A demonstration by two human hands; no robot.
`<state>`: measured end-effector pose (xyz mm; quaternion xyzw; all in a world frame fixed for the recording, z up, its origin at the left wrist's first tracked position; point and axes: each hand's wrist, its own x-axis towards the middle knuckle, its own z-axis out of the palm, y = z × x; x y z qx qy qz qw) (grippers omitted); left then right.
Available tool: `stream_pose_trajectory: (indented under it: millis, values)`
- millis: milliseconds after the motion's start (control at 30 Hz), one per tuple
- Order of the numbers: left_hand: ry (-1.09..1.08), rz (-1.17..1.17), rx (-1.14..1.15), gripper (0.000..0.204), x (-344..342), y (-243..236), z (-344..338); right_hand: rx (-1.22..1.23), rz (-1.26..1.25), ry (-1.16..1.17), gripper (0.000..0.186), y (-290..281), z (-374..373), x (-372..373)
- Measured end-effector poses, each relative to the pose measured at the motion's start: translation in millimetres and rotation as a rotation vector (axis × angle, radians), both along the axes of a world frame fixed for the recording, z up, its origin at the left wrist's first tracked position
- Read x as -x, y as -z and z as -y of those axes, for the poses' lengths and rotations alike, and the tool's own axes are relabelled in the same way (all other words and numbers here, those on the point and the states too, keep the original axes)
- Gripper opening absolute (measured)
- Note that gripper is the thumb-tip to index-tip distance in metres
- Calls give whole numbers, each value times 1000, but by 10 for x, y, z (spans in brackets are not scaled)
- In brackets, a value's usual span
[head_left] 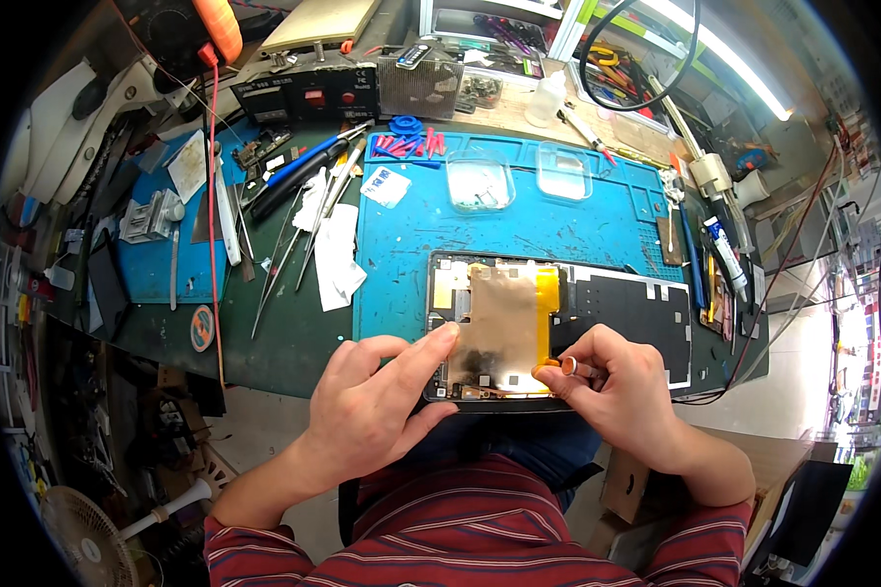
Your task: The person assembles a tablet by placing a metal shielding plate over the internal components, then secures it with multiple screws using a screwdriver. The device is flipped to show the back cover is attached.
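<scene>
A tablet (597, 293) with its back off lies at the blue mat's front edge. Inside it are a copper-coloured metal sheet (499, 313), a yellow film strip (547, 293) along that sheet's right side, and a black section farther right. My left hand (372, 396) rests at the tablet's left edge, index finger stretched onto it and thumb apart by the near corner. My right hand (622, 386) is closed around a slim tool (570, 365) with a round orange-and-white end. Its fingertips are at the strip's lower end; the tool's tip is hidden.
Two clear plastic boxes (480, 181) stand on the blue mat (411, 235) behind the tablet. Tweezers (279, 259), pens and white tissue (338, 259) lie to the left. A red cable (214, 196) hangs over the left side. A tube (726, 256) and tools lie at right.
</scene>
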<state>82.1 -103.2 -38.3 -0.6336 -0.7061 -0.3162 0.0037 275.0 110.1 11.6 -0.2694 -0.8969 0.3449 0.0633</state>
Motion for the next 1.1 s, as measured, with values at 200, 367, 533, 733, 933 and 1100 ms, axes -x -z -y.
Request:
stream_pose_trajectory:
  millis: [200, 367, 533, 733, 933, 1100]
  values:
    - [0, -49, -9, 83, 3, 28, 1, -59, -14, -17, 31, 9, -1, -10]
    - [3, -41, -16, 82, 2, 25, -14, -41, -14, -6, 30, 11, 8, -1]
    - [14, -53, -11, 82, 9, 29, -6, -29, -29, -11, 30, 24, -12, -26]
    - [-12, 22, -60, 85, 9, 47, -15, -42, -36, -31, 29, -3, -31, -54]
    - [-20, 31, -77, 87, 16, 80, -6, 9, -29, -11, 29, -23, -38, -48]
    - [-19, 53, -87, 85, 14, 88, -9, 19, -27, 2, 31, -28, -36, -37]
